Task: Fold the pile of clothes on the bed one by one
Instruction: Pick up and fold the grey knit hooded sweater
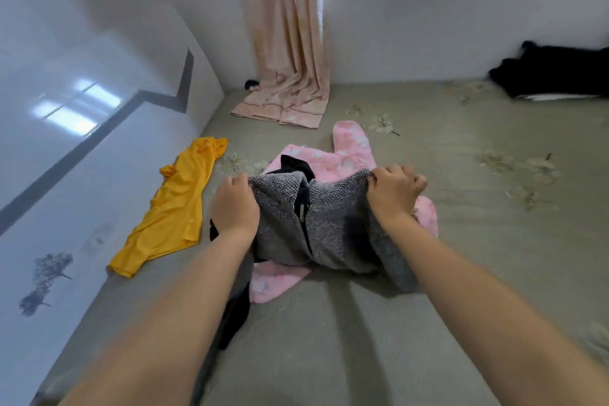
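Note:
A grey knitted zip jacket (329,221) with a dark lining hangs lifted over the middle of the bed (428,273). My left hand (234,204) grips its left shoulder and my right hand (393,189) grips its right shoulder. Under the jacket lies a pink fluffy garment (351,148), spread flat, with one end showing near the jacket's bottom edge. A black garment (235,310) trails out below my left forearm. A yellow shirt (178,204) lies stretched along the left edge of the bed.
A glossy white headboard (82,142) runs along the left side. A pink curtain (286,43) hangs at the far corner, its hem resting on the bed. Black clothes (553,76) are heaped at the far right against the wall under the window.

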The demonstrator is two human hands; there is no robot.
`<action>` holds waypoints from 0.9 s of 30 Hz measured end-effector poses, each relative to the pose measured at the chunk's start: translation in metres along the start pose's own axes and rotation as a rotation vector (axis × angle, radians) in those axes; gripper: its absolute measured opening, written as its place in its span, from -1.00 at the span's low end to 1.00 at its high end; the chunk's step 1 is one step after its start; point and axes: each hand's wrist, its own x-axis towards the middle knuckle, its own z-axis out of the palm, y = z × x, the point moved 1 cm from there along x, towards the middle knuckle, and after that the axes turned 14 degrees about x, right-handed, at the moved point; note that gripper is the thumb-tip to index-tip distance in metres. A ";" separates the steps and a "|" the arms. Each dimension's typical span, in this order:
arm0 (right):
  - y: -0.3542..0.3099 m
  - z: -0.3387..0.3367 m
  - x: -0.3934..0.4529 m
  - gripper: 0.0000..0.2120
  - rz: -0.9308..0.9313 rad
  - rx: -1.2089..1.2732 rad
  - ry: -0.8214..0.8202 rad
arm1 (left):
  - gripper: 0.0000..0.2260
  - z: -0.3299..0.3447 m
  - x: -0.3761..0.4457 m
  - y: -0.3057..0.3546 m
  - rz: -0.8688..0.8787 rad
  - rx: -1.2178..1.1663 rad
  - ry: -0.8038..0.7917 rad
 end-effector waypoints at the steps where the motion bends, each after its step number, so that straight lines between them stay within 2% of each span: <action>1: -0.009 -0.016 0.008 -0.76 -0.054 -0.012 0.039 | -0.80 -0.011 0.002 0.008 0.013 -0.005 0.038; 8: -0.060 -0.152 0.030 -0.83 -0.251 0.147 0.429 | -0.77 -0.119 0.008 0.040 0.095 -0.061 0.308; 10: -0.067 -0.175 0.028 -0.83 -0.212 0.165 0.491 | -0.77 -0.141 0.004 0.049 0.107 -0.090 0.336; 17: -0.099 -0.313 -0.034 -0.76 -0.176 0.322 0.730 | -0.77 -0.258 -0.063 0.059 0.199 -0.331 0.600; 22: -0.078 -0.398 -0.106 -0.79 -0.438 0.021 0.750 | -0.86 -0.301 -0.131 0.054 0.360 -0.385 0.761; 25: -0.064 -0.439 -0.145 -0.91 -0.618 -0.226 0.763 | -0.89 -0.312 -0.159 0.057 0.466 -0.362 0.794; 27: -0.056 -0.459 -0.165 -0.96 -0.690 -0.321 0.737 | -0.83 -0.317 -0.171 0.064 0.509 -0.379 0.799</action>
